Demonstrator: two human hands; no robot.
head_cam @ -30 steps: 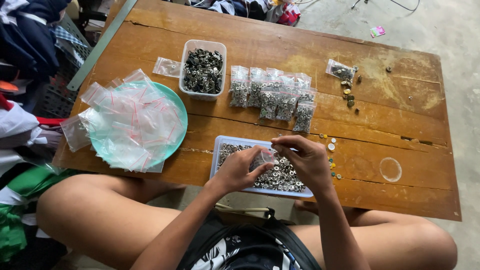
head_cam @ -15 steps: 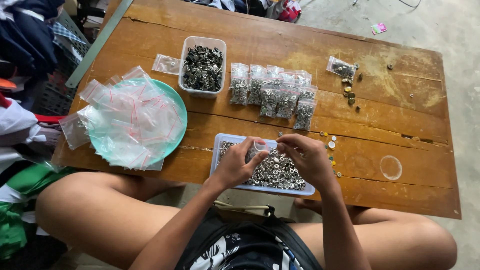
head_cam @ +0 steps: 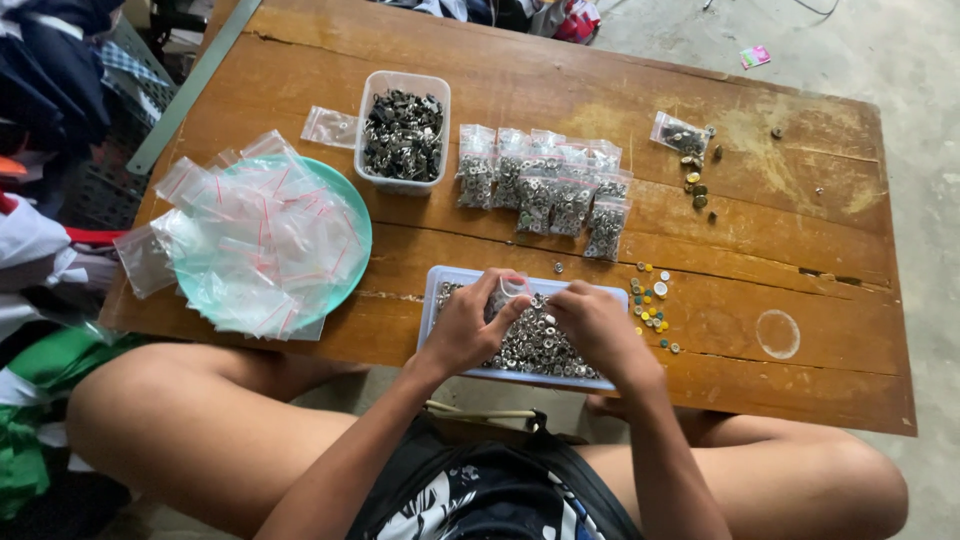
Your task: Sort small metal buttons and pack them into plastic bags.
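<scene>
The low wooden table [head_cam: 780, 250] carries it all. At its near edge sits the shallow tray [head_cam: 432, 300] of silver snaps. Over that tray, the left hand [head_cam: 465, 325] pinches a small clear bag [head_cam: 514, 288]; the right hand [head_cam: 598, 328] curls beside it, fingers closed, contents hidden. A tilted bag could spill snaps off the tray's edge.

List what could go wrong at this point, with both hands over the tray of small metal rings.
1. The tray sits at the table edge near the lap; a nudge could tip it off.
2. The left hand holds a small bag over the rings; some could miss its mouth and scatter.
3. The right hand could sweep the loose beads off the table.
</scene>
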